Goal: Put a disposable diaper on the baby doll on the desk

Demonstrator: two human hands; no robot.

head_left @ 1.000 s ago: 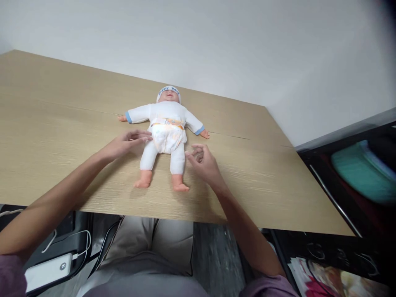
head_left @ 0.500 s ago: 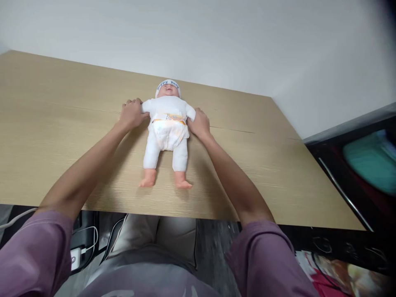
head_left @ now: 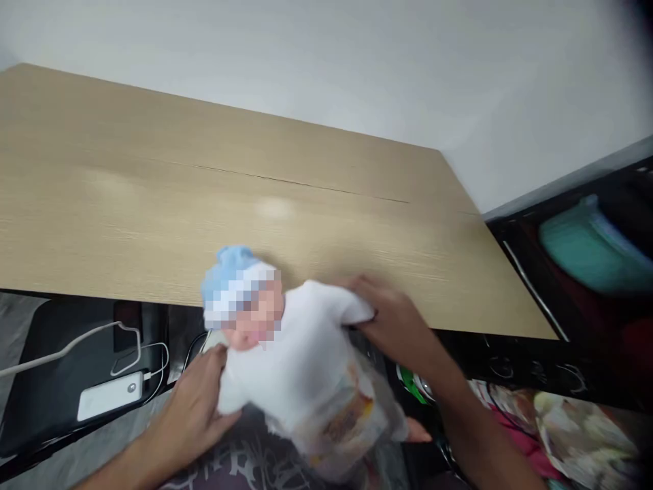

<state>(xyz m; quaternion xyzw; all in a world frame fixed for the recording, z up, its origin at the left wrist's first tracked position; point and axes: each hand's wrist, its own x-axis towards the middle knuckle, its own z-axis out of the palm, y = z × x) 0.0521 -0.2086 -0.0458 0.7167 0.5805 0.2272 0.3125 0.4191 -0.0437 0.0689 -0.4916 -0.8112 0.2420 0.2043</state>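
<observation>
A baby doll [head_left: 300, 340] in a white body, a diaper and a light blue cap hangs tilted over the table's near edge, close to my torso. Its head leans left and its legs point down to the right, partly blurred. My left hand [head_left: 204, 391] is closed around the doll's arm at the lower left. At the other side, my right hand [head_left: 382, 309] grips the doll's other arm. The diaper [head_left: 341, 422], with a coloured print on its front, stays around the doll's hips.
The wooden table [head_left: 204, 204] stretches ahead against a pale wall. A white power bank [head_left: 109, 396] with a cable lies on a black seat [head_left: 56, 354] at left. To the right are a teal container [head_left: 592, 245] on a dark shelf and bags [head_left: 581, 429] below.
The doll has been lifted off the table and brought toward me, turning so its head leans left. Both hands have moved nearer with it, holding its arms.
</observation>
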